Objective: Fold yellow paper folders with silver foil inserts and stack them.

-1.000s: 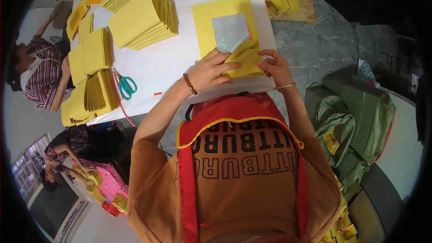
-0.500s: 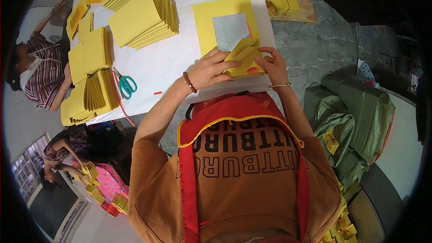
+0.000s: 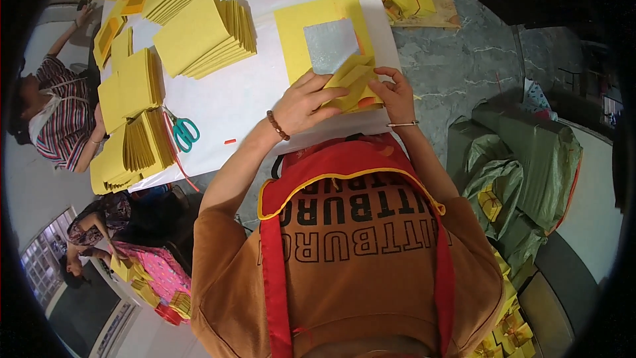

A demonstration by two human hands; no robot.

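Since a second ago, the right hand's thumb has moved up along the folded yellow sheet [image 3: 354,79], and an orange patch [image 3: 366,102] now shows near its lower edge. That right hand [image 3: 394,91] holds thumb and index close together at the right edge; whether they pinch it, I cannot tell. Opposite, the left hand [image 3: 308,103] lies with fingers spread on the fold's left side. Just beyond lies a silver-grey rectangle [image 3: 332,46] on yellow paper [image 3: 291,33]; farther left, green-handled scissors [image 3: 186,134].

Yellow paper [image 3: 293,40], silver-grey patch [image 3: 330,45]
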